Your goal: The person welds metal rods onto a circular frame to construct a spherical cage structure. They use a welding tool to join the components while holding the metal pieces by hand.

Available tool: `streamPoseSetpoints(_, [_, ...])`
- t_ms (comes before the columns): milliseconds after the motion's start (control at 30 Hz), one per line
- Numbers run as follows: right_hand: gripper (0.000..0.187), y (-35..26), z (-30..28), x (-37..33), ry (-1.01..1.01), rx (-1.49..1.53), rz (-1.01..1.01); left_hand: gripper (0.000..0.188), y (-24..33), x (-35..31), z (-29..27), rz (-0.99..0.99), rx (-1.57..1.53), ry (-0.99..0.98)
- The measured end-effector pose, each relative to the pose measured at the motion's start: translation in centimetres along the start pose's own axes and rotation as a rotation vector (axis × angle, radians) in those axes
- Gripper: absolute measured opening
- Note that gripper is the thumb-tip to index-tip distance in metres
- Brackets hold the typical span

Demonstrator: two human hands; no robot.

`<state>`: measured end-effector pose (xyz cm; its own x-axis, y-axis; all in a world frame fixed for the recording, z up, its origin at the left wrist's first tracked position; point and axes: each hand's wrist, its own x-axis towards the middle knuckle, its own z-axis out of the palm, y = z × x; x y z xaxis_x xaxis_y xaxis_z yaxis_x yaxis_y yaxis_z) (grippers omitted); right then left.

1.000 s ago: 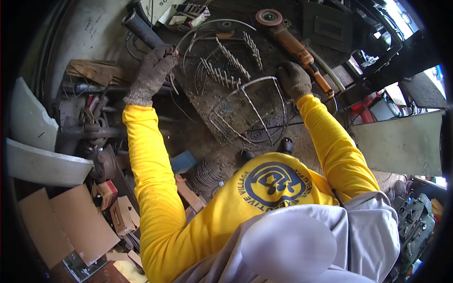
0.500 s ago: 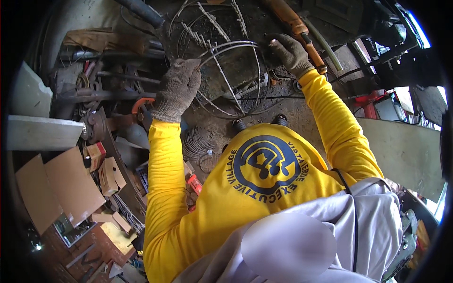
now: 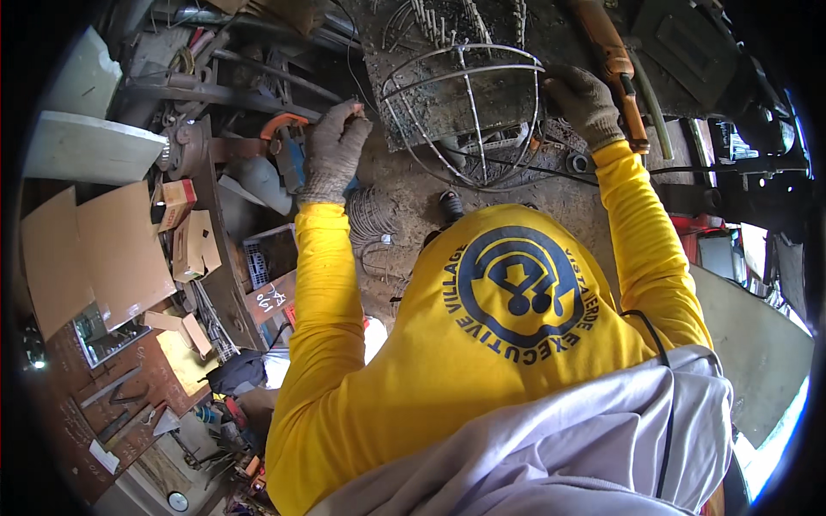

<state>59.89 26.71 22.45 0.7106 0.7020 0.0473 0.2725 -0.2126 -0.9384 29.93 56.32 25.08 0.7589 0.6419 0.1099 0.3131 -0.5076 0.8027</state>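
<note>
A round, basket-like wire frame [image 3: 476, 112] of bent metal rods tilts over the edge of the dark worktable [image 3: 396, 103]. My right hand [image 3: 585, 107], in a brown knit glove, grips its rim at the right. Off to the frame's left, apart from it, is my left hand [image 3: 337, 150] in a matching glove with a bare fingertip showing. Its fingers are pinched together, and a thin wire [image 3: 351, 60] runs up from them. Several short ribbed rods [image 3: 428, 24] lie on the worktable beyond the frame.
An orange power tool [image 3: 609, 47] lies right of my right hand. Coiled wire [image 3: 370, 215] rests on the floor, near an orange-and-blue tool [image 3: 288, 142]. Cardboard boxes [image 3: 125, 249] and metal bars [image 3: 249, 101] crowd the left. A pale panel [image 3: 748, 344] leans at right.
My left hand has come away from the frame's rim, leaving a gap. The frame looks more upright, held by my right hand. The whole view has shifted.
</note>
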Motion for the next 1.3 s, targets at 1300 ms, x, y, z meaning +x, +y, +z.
streamPoseSetpoints(1300, [0.022,1.0,1.9,-7.5,0.530,-0.363,-0.044,0.029,-0.5,0.4,4.6,0.080,0.346,0.085])
